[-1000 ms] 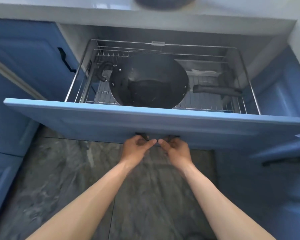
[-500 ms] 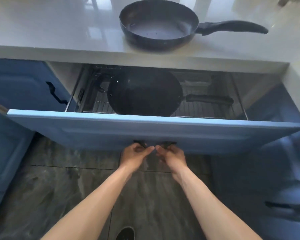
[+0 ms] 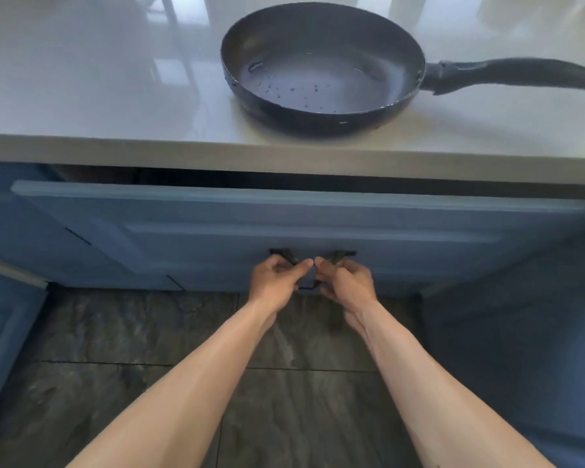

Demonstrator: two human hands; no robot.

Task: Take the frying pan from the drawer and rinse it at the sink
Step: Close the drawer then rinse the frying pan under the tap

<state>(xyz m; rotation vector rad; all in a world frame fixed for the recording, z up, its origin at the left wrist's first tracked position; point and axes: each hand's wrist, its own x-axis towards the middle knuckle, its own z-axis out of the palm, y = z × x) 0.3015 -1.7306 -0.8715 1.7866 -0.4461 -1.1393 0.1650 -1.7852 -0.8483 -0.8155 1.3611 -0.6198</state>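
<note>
A dark frying pan [image 3: 321, 69] rests on the pale countertop [image 3: 98, 89], handle pointing right, with water drops on its inside. Below it the blue drawer [image 3: 217, 228] stands nearly shut, only a thin dark gap left under the counter edge. My left hand [image 3: 276, 276] and my right hand [image 3: 347, 280] sit side by side, both closed around the black drawer handle [image 3: 306, 285] at the front's lower middle. What lies inside the drawer is hidden.
Blue cabinet fronts [image 3: 11, 231] flank the drawer on both sides. A dark marbled tile floor [image 3: 132, 332] lies beneath my forearms. The sink is outside the view.
The drawer has slid inward from wide open to almost shut, hiding the wok and wire rack. Both hands stayed on the handle. My view has lifted toward the countertop and pan.
</note>
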